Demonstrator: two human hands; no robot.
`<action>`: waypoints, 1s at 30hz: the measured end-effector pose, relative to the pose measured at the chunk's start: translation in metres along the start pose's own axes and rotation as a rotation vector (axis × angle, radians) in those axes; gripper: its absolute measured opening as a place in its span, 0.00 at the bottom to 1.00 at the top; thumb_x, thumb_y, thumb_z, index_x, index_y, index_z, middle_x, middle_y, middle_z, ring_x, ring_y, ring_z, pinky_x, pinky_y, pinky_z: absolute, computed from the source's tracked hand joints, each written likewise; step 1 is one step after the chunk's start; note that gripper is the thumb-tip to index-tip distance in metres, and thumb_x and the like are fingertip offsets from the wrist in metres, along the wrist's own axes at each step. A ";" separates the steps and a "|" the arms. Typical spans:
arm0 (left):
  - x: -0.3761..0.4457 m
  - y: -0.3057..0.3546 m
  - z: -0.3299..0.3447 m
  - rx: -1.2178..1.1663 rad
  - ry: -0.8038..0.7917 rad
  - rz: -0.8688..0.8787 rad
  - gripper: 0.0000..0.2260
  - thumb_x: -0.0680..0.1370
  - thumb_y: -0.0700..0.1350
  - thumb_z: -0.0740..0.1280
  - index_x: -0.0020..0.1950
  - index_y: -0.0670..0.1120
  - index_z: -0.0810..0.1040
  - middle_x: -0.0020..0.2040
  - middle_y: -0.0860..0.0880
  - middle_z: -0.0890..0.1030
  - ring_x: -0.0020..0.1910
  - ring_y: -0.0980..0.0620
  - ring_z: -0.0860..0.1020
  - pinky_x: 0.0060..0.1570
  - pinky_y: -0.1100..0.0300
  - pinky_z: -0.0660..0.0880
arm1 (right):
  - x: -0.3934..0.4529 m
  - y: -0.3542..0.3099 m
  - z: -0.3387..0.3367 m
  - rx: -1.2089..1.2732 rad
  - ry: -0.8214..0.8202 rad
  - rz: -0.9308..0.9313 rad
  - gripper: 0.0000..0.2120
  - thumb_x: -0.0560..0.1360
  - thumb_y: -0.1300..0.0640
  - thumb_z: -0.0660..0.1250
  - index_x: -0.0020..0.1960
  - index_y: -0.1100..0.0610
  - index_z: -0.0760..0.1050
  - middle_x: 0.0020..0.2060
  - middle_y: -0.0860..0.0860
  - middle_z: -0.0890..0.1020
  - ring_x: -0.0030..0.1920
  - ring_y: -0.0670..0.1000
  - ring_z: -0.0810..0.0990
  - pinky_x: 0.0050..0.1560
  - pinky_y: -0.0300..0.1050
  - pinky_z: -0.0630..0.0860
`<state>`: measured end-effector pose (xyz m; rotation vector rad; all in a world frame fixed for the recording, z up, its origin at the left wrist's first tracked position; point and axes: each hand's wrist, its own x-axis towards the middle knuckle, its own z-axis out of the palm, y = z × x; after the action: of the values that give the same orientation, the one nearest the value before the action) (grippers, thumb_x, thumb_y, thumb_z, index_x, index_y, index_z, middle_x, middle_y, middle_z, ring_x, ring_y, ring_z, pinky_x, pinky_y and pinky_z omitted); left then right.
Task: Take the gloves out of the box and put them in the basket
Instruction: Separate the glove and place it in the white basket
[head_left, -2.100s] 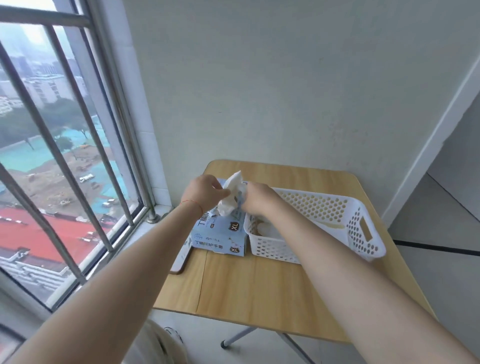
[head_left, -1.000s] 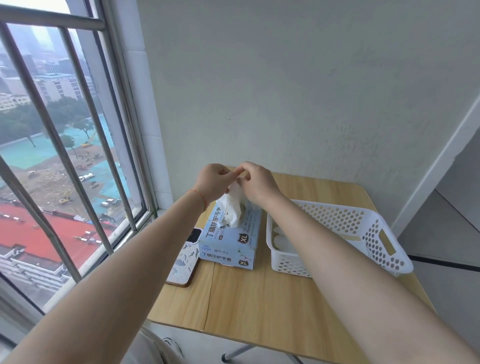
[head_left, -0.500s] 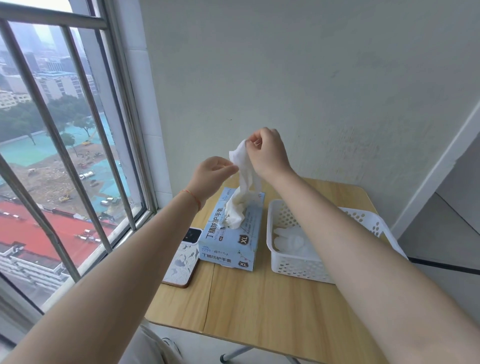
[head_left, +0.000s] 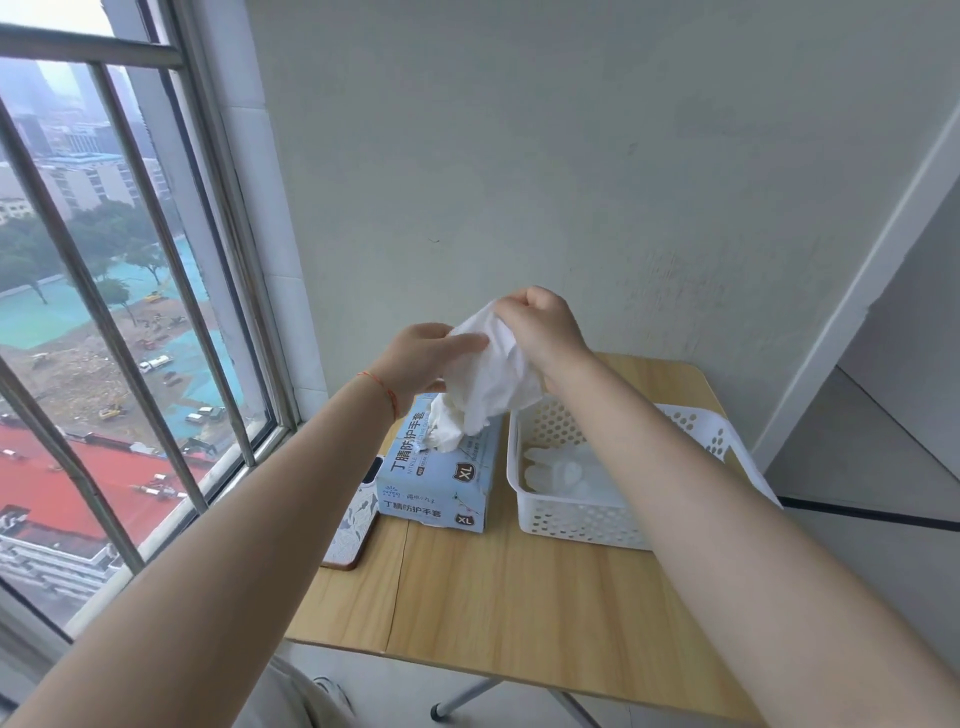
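White glove (head_left: 493, 371) pinched between both hands' fingers (head_left: 462, 344).

A small wooden table (head_left: 519, 613) stands in the corner against a pale plaster wall (head_left: 571, 156), and one metal leg (head_left: 467, 699) with a white foot shows under its front edge. On the left part of the table lies a phone (head_left: 353, 525) in a light patterned case, flat, with its near end close to the table edge. At the left there is a window (head_left: 104, 312) with grey metal bars; through it are seen trees, a green field, some cars and red roofs far below.
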<state>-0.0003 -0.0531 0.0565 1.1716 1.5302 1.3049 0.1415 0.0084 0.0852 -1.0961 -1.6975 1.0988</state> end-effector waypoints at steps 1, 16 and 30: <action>0.000 -0.001 0.001 -0.043 -0.016 0.005 0.14 0.71 0.46 0.73 0.51 0.39 0.80 0.46 0.44 0.80 0.44 0.47 0.79 0.46 0.53 0.80 | -0.002 0.000 -0.004 0.063 -0.026 0.021 0.05 0.73 0.57 0.62 0.40 0.58 0.73 0.33 0.54 0.73 0.34 0.52 0.71 0.36 0.43 0.68; -0.010 0.009 0.003 -0.348 -0.047 0.155 0.09 0.64 0.33 0.66 0.39 0.45 0.79 0.36 0.48 0.81 0.34 0.49 0.79 0.34 0.60 0.76 | -0.018 0.010 -0.036 0.219 -0.542 0.506 0.05 0.76 0.60 0.62 0.41 0.57 0.71 0.32 0.52 0.73 0.32 0.50 0.73 0.40 0.45 0.75; -0.035 0.013 0.001 0.004 0.025 -0.056 0.18 0.66 0.53 0.61 0.51 0.52 0.82 0.47 0.48 0.83 0.47 0.48 0.79 0.54 0.51 0.69 | -0.025 -0.006 -0.045 0.110 -0.118 0.216 0.13 0.67 0.72 0.60 0.35 0.54 0.70 0.31 0.52 0.68 0.33 0.51 0.67 0.31 0.41 0.60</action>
<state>0.0121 -0.0862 0.0689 1.1113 1.5734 1.2847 0.1893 -0.0058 0.0994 -1.1847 -1.6140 1.4011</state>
